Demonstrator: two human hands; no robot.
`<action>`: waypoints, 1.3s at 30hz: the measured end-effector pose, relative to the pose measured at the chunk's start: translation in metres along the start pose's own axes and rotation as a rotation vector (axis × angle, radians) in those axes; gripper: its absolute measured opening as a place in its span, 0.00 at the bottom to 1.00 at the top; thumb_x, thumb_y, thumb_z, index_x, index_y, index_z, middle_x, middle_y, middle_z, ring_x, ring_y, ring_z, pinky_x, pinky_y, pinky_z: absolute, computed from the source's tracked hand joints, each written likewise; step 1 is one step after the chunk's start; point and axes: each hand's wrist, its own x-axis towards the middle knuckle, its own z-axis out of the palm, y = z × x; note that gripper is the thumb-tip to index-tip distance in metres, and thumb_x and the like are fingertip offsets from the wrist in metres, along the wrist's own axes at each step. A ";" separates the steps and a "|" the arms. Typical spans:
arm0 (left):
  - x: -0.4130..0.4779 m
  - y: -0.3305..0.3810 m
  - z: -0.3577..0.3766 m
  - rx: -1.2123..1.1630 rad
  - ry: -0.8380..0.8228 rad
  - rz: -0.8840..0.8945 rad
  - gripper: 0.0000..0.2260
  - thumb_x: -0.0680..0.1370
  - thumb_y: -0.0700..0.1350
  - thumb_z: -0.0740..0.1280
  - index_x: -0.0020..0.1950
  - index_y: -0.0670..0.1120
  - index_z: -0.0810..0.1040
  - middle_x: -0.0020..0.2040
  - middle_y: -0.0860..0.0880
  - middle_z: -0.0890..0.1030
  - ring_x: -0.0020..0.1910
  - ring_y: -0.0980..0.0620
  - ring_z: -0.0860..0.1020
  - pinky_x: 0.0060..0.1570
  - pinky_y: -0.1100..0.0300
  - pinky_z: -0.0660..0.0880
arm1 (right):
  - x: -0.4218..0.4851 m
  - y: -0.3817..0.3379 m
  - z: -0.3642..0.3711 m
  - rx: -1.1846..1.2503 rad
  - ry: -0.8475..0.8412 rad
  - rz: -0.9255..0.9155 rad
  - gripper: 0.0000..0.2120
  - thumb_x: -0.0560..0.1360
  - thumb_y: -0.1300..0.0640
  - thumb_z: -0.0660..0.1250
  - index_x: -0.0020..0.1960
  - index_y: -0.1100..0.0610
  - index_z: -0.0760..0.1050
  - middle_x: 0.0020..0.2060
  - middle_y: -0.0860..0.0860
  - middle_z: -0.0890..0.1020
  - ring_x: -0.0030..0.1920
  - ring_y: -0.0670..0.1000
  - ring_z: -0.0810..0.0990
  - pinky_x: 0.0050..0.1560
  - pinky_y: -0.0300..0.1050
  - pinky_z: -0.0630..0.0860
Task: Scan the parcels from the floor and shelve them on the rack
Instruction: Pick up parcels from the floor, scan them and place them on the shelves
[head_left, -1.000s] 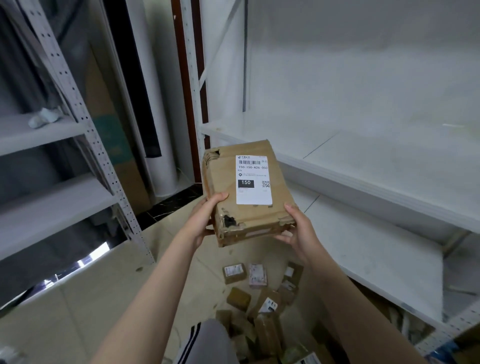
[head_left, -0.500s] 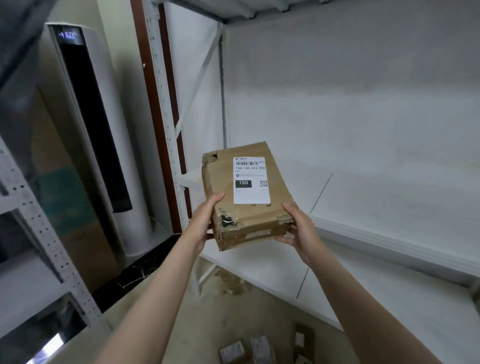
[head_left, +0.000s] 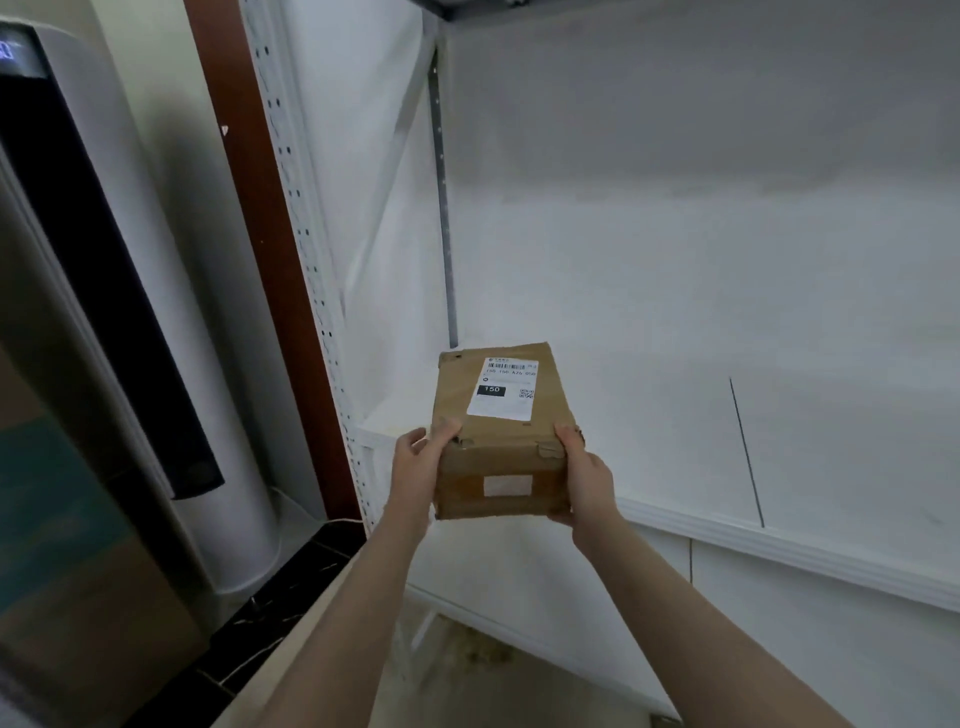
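Note:
A brown cardboard parcel (head_left: 501, 470) with a white shipping label on top is held level at the front left corner of a white rack shelf (head_left: 727, 467). My left hand (head_left: 418, 470) grips its near left corner, thumb on top. My right hand (head_left: 584, 480) grips the near right corner the same way. The parcel's far half lies over the shelf surface; whether it touches the shelf I cannot tell. A small white sticker shows on the parcel's near face.
The rack's perforated white upright (head_left: 306, 270) stands just left of the parcel, with a brown post behind it. A tall white tower appliance (head_left: 130, 312) with a black front stands at the left. A lower shelf (head_left: 779, 623) runs beneath.
I have moved the parcel forward and laid it flat over the shelf's left corner. My view has lifted, and the floor parcels have dropped out of sight.

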 end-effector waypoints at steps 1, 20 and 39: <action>0.010 -0.002 -0.002 0.006 0.018 0.022 0.28 0.75 0.57 0.73 0.70 0.47 0.69 0.63 0.47 0.76 0.58 0.48 0.77 0.53 0.52 0.76 | 0.008 0.000 0.010 -0.005 0.017 0.011 0.28 0.73 0.35 0.66 0.62 0.55 0.74 0.53 0.54 0.80 0.51 0.55 0.79 0.52 0.56 0.80; 0.153 -0.021 -0.024 0.526 0.155 0.278 0.42 0.77 0.56 0.72 0.81 0.40 0.53 0.79 0.40 0.59 0.78 0.40 0.58 0.76 0.43 0.59 | 0.089 0.018 0.105 -0.539 -0.086 -0.096 0.27 0.78 0.43 0.66 0.71 0.54 0.65 0.61 0.55 0.78 0.57 0.57 0.79 0.57 0.57 0.80; 0.230 -0.013 0.002 1.189 0.060 0.542 0.37 0.73 0.74 0.59 0.75 0.52 0.67 0.76 0.46 0.64 0.74 0.42 0.59 0.73 0.46 0.63 | 0.160 -0.002 0.142 -0.789 0.035 -0.387 0.25 0.83 0.50 0.58 0.79 0.45 0.58 0.61 0.55 0.79 0.61 0.58 0.76 0.56 0.48 0.71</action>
